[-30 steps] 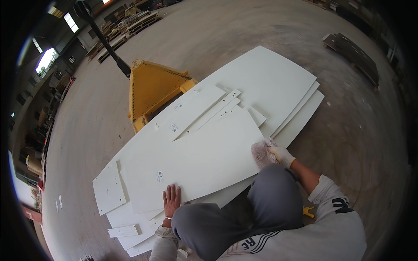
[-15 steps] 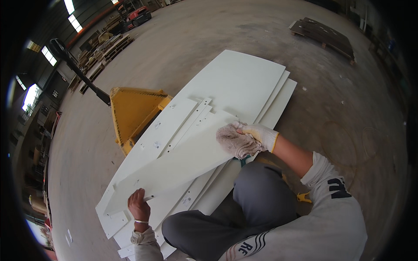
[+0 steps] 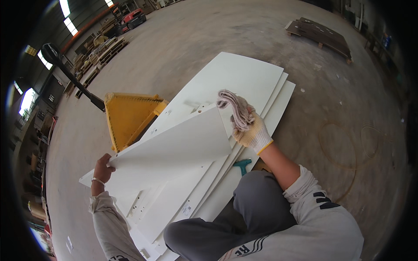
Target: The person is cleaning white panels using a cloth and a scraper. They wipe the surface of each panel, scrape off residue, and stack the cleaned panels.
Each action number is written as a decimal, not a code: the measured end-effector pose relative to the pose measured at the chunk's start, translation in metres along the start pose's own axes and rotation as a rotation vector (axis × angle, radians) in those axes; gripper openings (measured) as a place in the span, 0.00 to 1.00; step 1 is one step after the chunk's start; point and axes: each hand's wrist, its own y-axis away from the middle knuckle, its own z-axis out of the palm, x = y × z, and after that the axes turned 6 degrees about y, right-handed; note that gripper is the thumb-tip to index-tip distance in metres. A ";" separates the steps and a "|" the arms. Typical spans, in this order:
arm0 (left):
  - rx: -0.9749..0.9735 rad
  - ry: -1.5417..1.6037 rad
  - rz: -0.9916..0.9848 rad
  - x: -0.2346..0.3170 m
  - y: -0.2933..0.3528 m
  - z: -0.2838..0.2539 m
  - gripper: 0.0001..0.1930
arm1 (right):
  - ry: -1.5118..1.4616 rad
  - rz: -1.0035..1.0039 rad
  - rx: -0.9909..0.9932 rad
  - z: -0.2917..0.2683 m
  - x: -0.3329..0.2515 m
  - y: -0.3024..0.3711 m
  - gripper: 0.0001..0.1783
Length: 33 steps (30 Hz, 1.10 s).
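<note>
My bare left hand grips the far left edge of a long white panel, which is tilted up off the stack. In my right hand, covered by a white knit glove with a yellow cuff, is a bunched greyish-pink rag, held just beyond the panel's right end. Under the tilted panel lies a stack of white boards, some narrow and with small holes, fanned out at differing angles. Beside my knee, a green-handled tool rests on the boards' near edge; its full shape is partly hidden.
A yellow pallet jack with a black handle stands left of the stack. A dark, low platform of boards lies at the far right. Stacked timber and pallets line the left. A thin hose curls on the floor.
My left hand has moved up and left, raising the panel's far edge so it tilts. My right hand has lifted the rag off the panel. The green-handled tool shows more.
</note>
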 end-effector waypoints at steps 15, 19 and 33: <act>0.384 -0.207 -0.185 -0.074 -0.172 0.187 0.25 | 0.232 -0.004 0.367 -0.178 0.046 0.089 0.27; 0.341 -0.148 -0.263 -0.065 -0.162 0.243 0.24 | 0.270 0.044 0.438 -0.170 0.041 0.093 0.27; 0.455 -0.149 0.014 -0.071 -0.070 0.250 0.17 | 0.351 -0.129 0.318 -0.175 0.037 0.088 0.28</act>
